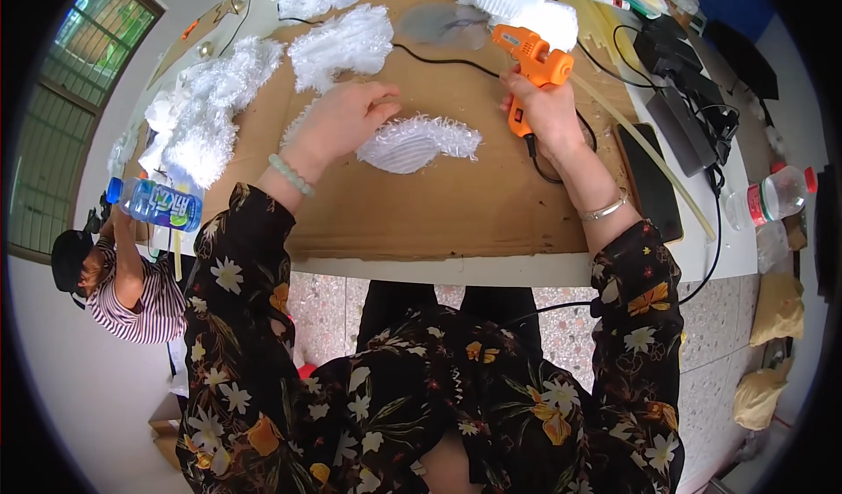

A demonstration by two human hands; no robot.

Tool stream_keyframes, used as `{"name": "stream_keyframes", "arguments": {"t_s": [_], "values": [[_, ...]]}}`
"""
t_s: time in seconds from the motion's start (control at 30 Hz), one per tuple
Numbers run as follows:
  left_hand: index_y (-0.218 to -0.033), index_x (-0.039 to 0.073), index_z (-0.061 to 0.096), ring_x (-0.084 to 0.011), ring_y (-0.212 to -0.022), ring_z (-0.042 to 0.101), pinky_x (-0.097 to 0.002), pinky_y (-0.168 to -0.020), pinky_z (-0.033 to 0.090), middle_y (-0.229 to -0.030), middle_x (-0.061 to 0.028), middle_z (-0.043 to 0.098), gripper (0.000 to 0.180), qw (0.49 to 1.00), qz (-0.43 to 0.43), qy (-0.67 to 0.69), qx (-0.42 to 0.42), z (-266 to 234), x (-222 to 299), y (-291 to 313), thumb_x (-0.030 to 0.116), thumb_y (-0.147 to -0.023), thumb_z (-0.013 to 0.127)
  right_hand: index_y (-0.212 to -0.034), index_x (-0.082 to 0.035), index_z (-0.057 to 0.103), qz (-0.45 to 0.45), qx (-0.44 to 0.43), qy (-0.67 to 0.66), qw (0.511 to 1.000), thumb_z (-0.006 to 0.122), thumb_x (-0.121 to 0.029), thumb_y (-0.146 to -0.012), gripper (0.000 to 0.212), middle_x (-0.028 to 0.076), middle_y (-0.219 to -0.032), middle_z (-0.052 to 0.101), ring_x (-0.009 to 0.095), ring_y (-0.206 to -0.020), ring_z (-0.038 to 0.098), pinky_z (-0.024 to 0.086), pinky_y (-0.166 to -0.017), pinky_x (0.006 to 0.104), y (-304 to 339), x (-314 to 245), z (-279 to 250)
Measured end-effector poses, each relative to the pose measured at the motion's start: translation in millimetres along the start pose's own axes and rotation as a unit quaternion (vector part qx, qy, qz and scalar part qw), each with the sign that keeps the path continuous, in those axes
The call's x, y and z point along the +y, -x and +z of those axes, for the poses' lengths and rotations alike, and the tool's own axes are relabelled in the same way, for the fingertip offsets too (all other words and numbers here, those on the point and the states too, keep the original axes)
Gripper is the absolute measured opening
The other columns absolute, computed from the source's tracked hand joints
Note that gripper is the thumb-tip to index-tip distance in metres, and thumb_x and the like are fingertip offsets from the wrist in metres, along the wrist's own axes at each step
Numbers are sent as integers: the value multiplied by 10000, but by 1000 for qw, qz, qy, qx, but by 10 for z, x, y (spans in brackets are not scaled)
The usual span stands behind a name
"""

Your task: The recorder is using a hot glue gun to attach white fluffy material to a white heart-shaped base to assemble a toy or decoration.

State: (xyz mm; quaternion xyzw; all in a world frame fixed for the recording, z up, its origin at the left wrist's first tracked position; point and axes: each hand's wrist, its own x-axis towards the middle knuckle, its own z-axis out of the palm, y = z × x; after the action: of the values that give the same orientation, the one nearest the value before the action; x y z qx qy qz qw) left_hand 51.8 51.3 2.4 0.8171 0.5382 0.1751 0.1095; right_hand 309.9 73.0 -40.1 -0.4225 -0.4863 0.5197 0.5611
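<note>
Glue gun (531,53) is in my right hand (551,115), fingers wrapped round its grip, over the table's (741,253) right half. My left hand (344,115) is half open, with nothing visible in its grasp, just beside the white piece (412,146); I can't tell if they touch. Bare cardboard (438,218) leaves room from that piece to the front edge. White clumps (342,46) crowd the left and far sides; a black slab (645,200) bounds the right.
</note>
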Motion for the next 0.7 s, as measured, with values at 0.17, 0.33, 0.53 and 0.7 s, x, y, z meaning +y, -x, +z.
{"name": "stream_keyframes", "arguments": {"t_s": [0.17,0.33,0.53,0.7], "values": [[-1007,83,617,-284,-833,587,-354,-721,479,-941,-90,615,253,994,95,7,62,-64,162,172,162,-766,622,-913,-4,523,-6,-12,13,1000,574,-31,-823,108,56,-766,569,131,-594,549,461,-551,278,5,-85,100],[-997,91,583,-273,-824,584,-373,-687,479,-925,-86,587,295,955,280,-82,53,-64,409,191,66,-703,588,-918,0,530,-9,-10,1,1000,580,-21,-817,115,61,-784,577,129,-596,550,466,-550,271,98,-246,236],[-918,61,598,-271,-704,581,-376,-631,467,-795,-83,596,213,923,356,-146,17,55,519,70,33,-708,582,-904,-6,539,-10,9,-16,1000,581,-11,-814,100,60,-788,575,132,-597,552,472,-550,270,152,-302,183],[-990,35,614,-234,-686,606,-331,-645,484,-766,-116,632,236,973,220,39,-58,123,458,-143,29,-760,565,-891,-4,537,15,8,-2,1000,600,-22,-808,106,54,-771,571,133,-592,553,470,-546,269,80,-205,113]]}}
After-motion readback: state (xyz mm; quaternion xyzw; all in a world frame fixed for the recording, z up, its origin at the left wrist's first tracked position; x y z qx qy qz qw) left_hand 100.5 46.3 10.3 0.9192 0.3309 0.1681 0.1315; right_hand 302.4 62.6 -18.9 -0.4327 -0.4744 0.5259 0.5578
